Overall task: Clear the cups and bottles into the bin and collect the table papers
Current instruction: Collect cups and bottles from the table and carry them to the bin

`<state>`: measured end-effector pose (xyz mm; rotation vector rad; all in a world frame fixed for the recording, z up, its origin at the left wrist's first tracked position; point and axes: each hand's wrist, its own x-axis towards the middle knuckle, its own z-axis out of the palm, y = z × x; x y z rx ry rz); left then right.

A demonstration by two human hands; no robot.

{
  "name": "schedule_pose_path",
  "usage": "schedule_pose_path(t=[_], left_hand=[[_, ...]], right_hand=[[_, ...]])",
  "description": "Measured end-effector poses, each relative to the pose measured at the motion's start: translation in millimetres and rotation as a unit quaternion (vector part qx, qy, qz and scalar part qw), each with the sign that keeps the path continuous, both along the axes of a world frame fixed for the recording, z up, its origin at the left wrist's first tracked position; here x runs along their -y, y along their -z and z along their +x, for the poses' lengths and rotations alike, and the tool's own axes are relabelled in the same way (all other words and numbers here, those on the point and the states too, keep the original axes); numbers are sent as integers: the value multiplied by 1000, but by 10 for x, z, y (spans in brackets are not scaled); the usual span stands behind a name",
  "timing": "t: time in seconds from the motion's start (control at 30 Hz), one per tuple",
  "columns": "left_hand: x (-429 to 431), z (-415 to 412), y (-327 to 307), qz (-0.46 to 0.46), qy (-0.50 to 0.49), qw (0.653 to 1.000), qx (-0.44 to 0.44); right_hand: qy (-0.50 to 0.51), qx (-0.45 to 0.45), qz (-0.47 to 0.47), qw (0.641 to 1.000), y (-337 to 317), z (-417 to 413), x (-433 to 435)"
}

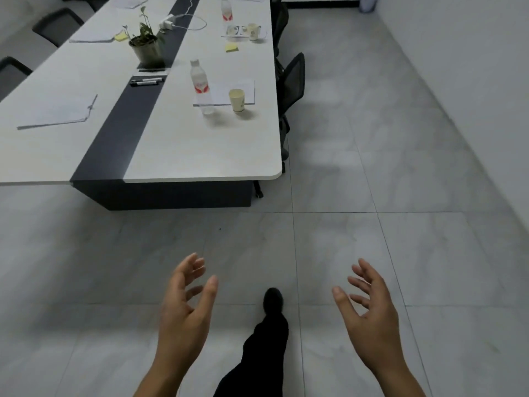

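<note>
While both forearms are cut off below, left hand and right hand hang open, empty; far bottle blurred, its top cropped.

Long white table, grey tiled floor, black mesh chairs.

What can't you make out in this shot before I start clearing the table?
Head view:
- Bin: not in frame.
- Near cup: contents hidden by the viewing angle.
- Far cup and far bottle: small and blurred.
- Table: far end cut off by the top edge.
</note>
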<state>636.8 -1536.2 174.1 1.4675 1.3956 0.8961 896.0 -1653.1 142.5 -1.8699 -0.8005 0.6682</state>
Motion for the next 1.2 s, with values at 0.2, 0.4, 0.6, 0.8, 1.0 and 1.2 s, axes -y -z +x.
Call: schedule_pose_path(t=[0.2,0.4,0.6,0.8,1.0,1.2], left_hand=[[-1279,1373,268,-9,5,1000,21],[-2664,2703,-204,50,56,997,16],[-3668,3590,-233,76,24,997,-11],[-4213,4253,-1,25,-93,994,-47],[-4581,4487,-189,36,-239,967,-81],[-4840,4309,-51,1,-365,929,-60]], right_hand=[[25,34,-22,999,27,1213,-1052],[67,68,29,995,-403,2498,-2188],[52,42,52,996,-272,3486,-3285],[-76,0,20,997,21,4347,-4616],[-253,0,17,967,-215,4691,-6076],[-374,19,18,927,-176,4397,-7175]])
